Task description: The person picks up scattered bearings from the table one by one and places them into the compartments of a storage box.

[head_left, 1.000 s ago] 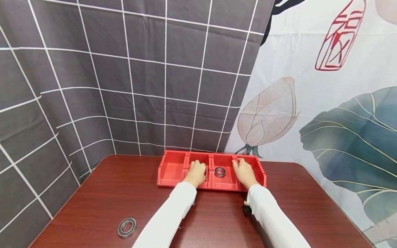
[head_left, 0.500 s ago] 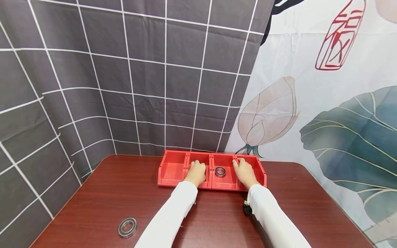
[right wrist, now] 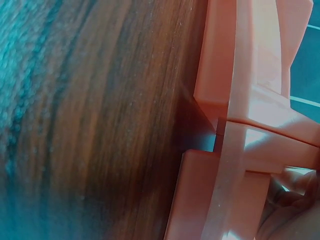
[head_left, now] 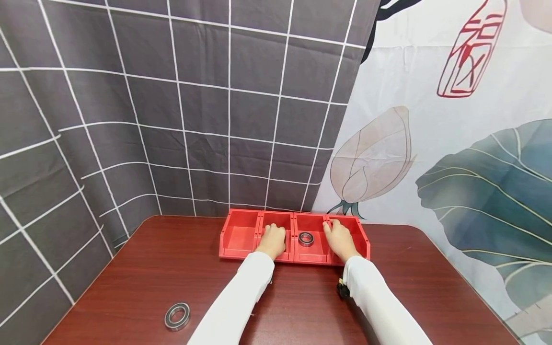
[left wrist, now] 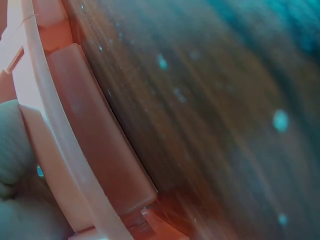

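A red parts bin with several compartments stands near the table's back edge. My left hand reaches into its second compartment from the left, fingers bent downward. The hand hides whatever lies under the fingertips. A ball bearing lies in the third compartment, between my hands. At the divider of the third and fourth compartments is my right hand, thumb on the left side and fingertips out of sight. Each wrist view catches only part of the hand, the left hand and the right hand, behind the bin's front wall.
Another ball bearing lies flat on the brown wooden table, at the front left. A small black object shows beside the right sleeve. A grey checked cloth hangs behind the table.
Both hands and the bin stay practically in place. The bearings have not moved; only the head view shifts very slightly.
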{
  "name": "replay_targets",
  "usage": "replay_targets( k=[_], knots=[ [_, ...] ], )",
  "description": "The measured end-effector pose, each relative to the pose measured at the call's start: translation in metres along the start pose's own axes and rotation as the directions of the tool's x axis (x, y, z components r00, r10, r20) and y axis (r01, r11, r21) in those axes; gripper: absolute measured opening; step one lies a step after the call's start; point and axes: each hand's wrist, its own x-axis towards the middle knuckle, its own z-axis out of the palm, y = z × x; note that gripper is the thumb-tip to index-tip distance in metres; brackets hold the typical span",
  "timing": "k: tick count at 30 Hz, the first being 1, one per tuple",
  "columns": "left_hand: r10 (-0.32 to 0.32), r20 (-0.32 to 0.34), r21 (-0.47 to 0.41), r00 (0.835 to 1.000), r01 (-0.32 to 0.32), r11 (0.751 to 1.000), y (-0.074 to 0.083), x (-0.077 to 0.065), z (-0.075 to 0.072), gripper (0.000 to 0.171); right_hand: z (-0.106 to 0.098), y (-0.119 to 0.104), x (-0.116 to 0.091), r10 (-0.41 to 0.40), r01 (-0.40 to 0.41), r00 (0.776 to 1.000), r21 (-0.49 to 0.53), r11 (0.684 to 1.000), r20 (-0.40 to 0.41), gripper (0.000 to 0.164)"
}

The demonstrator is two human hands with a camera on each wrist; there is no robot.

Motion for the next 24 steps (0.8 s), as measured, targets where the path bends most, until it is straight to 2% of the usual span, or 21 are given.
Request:
replay_targets(
  k=[5,10,14,19,24],
  knots=[
    [0.018,-0.003,0.056,1.0,-0.018,0.998,0.0001,0.0,-0.0005,0.01,0.0005,0.0013,0.0008,-0.007,0.007,1.0,0.0,1.0,-0.005,0.052],
    [0.026,0.003,0.072,1.0,-0.026,0.997,-0.0002,0.0001,0.0008,0.011,0.0011,0.0019,-0.0001,0.006,-0.006,1.0,0.012,1.0,0.01,0.053],
    [0.015,0.016,0.065,1.0,-0.016,0.998,-0.0006,-0.0001,0.001,0.012,0.0014,0.002,-0.0009,0.009,-0.01,1.0,0.022,1.0,0.021,0.052],
    [0.019,-0.001,0.029,1.0,-0.019,0.999,-0.0007,-0.0004,0.0005,0.013,0.0009,0.0016,-0.0015,0.009,-0.009,1.0,0.024,1.0,0.009,0.05],
    [0.021,-0.009,-0.002,1.0,-0.021,1.0,-0.0007,0.0005,0.0008,0.023,-0.0002,0.0013,-0.0016,0.012,-0.012,1.0,0.026,1.0,0.012,0.049]
  ],
)
